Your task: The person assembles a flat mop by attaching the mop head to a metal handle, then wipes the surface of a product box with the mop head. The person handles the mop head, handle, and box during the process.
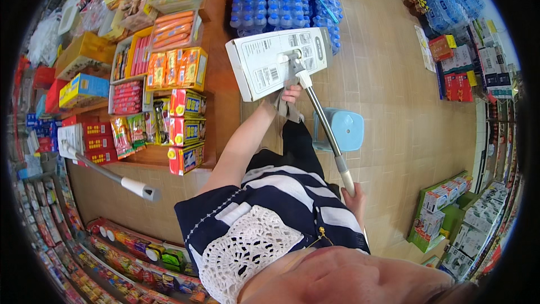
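In two hands (291,94) (354,196), one boxed flat mop (278,61).

Shop (stocked snack shelves (169,87))

Person wears a short-sleeved top in broad navy and white horizontal stripes, with fine white stitching along the left sleeve. White openwork crochet panel at the chest. Small gold-coloured pendant beside it. Dark trousers below. Both forearms bare; no gloves.
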Demonstrator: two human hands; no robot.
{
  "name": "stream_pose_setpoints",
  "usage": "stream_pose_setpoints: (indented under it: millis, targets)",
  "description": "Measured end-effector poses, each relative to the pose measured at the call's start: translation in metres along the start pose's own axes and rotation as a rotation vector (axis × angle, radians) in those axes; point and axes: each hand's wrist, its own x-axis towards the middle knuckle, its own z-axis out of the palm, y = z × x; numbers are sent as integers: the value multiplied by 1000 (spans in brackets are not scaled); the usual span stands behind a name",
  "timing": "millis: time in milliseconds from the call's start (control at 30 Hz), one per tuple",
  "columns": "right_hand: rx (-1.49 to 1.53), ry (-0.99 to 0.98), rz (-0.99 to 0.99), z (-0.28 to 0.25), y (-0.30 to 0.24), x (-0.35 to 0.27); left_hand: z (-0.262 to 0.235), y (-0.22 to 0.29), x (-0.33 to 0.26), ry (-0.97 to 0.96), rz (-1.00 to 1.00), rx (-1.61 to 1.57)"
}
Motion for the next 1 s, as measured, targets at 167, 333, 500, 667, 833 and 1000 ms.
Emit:
stream_pose_setpoints:
  millis: [167, 333, 500, 667, 833, 1000]
  targets:
    - [-105, 31, -74, -14, -1, 95, 2, 60, 69, -46, -48, 12]
    - [-152, 20, -82, -57, -50, 182, 8, 119, 110, 40, 49, 76]
    - [-311, 43, -146, -105, -113, 253, -2, 184, 137, 190, 210, 150]
    - [-512, -29, -180, -87, -180, 339, -42, 248, 131, 678, 656, -102]
    - [-631, -107, -242, -70, -244, 400, -83, 244, 89, 1243, 328, 421]
    - [-774, -105, -225, -88, -287, 426, -38, 243, 112, 1521, 254, 1863]
